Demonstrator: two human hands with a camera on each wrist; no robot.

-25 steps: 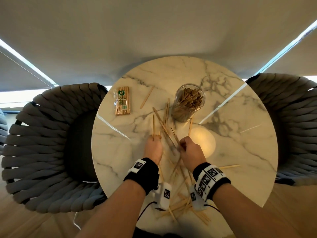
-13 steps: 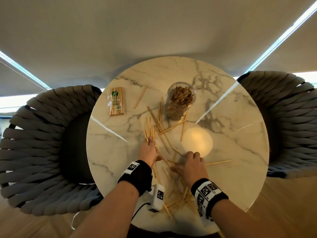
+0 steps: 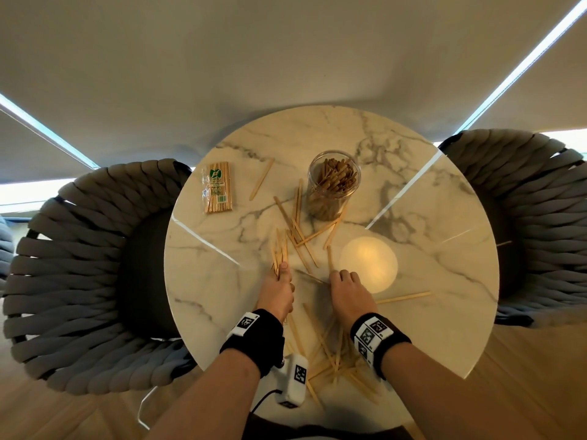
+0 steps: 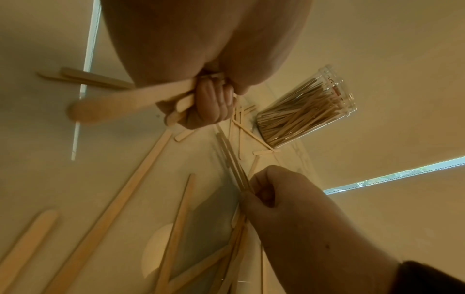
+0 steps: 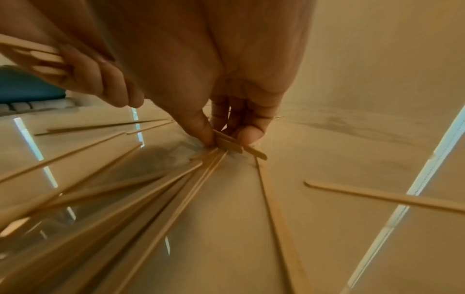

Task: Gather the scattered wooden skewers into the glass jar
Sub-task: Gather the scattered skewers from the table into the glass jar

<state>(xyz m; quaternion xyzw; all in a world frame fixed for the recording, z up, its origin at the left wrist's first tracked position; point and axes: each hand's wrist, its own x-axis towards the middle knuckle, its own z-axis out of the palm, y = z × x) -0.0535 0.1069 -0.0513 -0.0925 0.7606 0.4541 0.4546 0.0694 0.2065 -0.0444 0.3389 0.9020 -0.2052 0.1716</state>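
A glass jar (image 3: 334,185) (image 4: 304,111) stuffed with wooden skewers stands on the far half of the round marble table (image 3: 444,265). Loose skewers (image 3: 295,230) lie fanned between the jar and my hands, and more (image 3: 330,350) are piled at the near edge. My left hand (image 3: 277,289) (image 4: 201,103) grips a bundle of skewers (image 3: 279,254) that sticks out toward the jar. My right hand (image 3: 347,289) (image 5: 226,137) is down on the table beside it, thumb and fingers pinching the ends of a few skewers (image 5: 236,146).
A sealed pack of skewers (image 3: 217,187) lies at the table's far left, with one loose stick (image 3: 262,178) next to it. Another stick (image 3: 403,297) lies right of my right hand. Grey woven chairs (image 3: 79,274) (image 3: 536,223) flank the table.
My right hand moved back toward me from near the jar and closed on skewer ends on the table. My left hand has stayed, holding its bundle.
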